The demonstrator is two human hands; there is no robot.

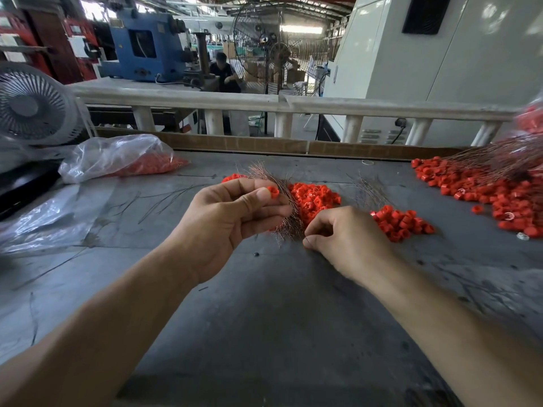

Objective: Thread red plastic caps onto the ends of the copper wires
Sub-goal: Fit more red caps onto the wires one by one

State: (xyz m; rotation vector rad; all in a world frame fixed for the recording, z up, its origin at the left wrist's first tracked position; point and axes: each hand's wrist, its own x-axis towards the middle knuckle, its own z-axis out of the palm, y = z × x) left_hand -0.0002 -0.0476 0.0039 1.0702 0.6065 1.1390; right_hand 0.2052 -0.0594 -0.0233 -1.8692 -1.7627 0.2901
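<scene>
The left hand (232, 218) pinches one red cap (273, 191) and a bundle of copper wires (289, 218); the right hand (346, 236) pinches one wire end beside it. Three cap heaps (314, 199) lie beyond on the grey bench (264, 304), in a factory hall.

Left hand (232, 218) pinches red cap (273, 191); right hand (349, 239) pinches wire (305, 237).

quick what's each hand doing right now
Left hand: holds a bundle of copper wires and pinches one red cap.
Right hand: pinches a single thin wire.
</scene>
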